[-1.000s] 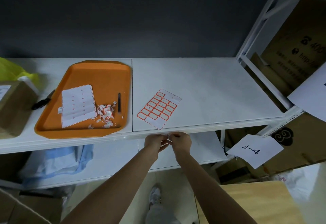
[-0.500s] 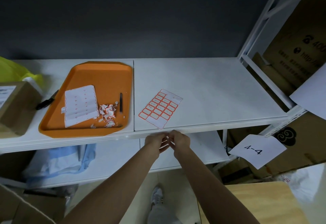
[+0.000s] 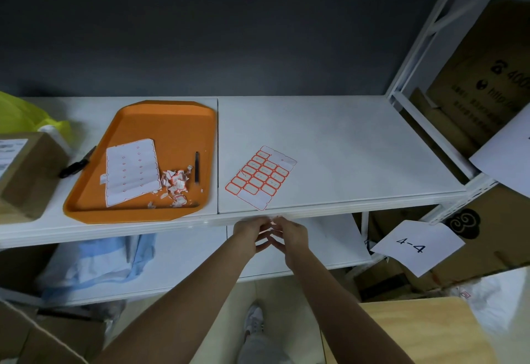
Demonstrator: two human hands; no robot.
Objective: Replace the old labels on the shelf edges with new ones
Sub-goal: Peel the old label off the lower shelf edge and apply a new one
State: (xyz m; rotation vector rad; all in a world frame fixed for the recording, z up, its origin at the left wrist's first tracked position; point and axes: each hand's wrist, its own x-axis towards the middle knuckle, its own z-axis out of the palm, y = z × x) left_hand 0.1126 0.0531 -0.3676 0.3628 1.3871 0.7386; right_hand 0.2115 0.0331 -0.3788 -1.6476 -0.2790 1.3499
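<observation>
Dark grey wall (image 3: 200, 33) (matte), pale floor (image 3: 266, 289) below.

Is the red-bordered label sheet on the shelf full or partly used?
Partly used: the label sheet shows bare white backing at its near end and far corner.

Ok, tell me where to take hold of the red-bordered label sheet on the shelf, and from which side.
Take the label sheet by its near blank corner, coming from the front of the shelf. It lies flat, so fingers probably can't get under it. That corner nearly reaches the front edge, so slide it out over the edge and pinch it there.
</observation>
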